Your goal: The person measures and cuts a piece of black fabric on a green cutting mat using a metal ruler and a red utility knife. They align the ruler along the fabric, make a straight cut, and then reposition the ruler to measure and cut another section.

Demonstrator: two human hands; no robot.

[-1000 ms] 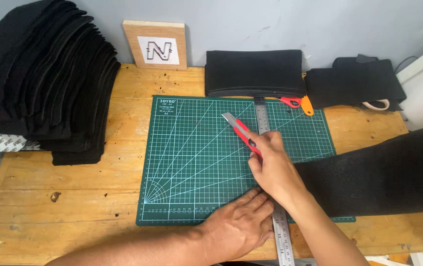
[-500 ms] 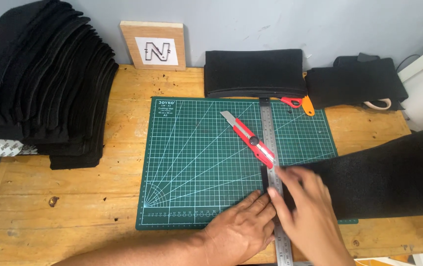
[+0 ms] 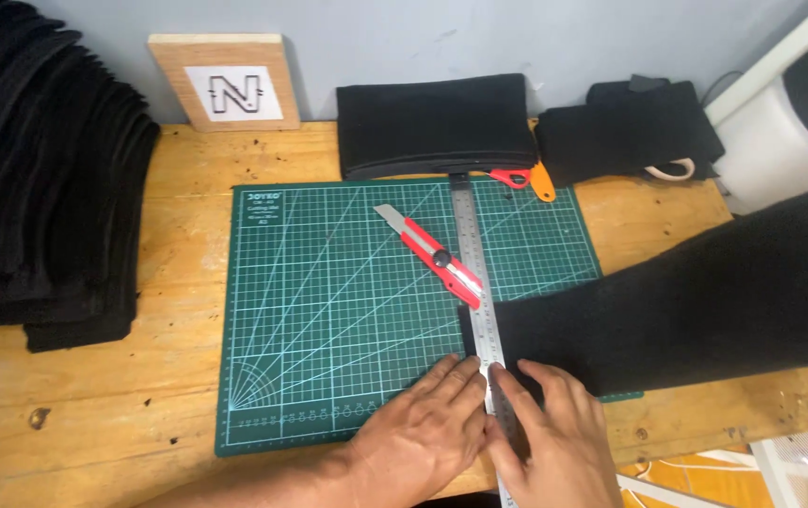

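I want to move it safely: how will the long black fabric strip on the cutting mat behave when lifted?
Probably floppy: the black fabric strip lies flat and runs past the table edge. It seems light and unlikely to roll. It may slide once the metal ruler lifts.

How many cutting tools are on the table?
2: a red utility knife lies on the green cutting mat beside the steel ruler; scissors with red and orange handles lie at the mat's far edge, blades hidden under black fabric.
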